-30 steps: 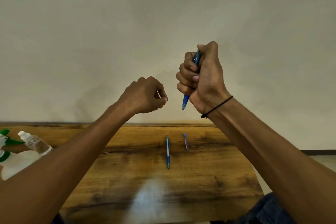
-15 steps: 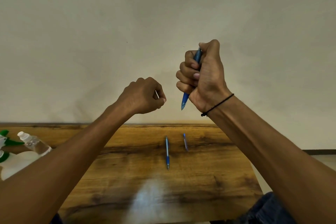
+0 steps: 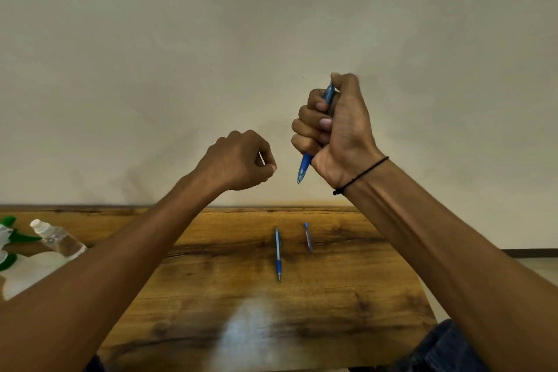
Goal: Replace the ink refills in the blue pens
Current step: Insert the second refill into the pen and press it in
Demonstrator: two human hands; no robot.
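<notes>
Two hands up: right hand (image 3: 338,133) fists blue pen (image 3: 304,167); left hand (image 3: 241,161) possibly pinches something thin. Align tip first.

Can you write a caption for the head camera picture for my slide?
Right hand grips a blue pen tip down; another pen lies on the wooden table.

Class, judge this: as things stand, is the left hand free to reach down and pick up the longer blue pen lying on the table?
Probably not yet. The path down to the longer blue pen looks unobstructed, but the left hand already pinches something small and pale, hard to identify.
</notes>
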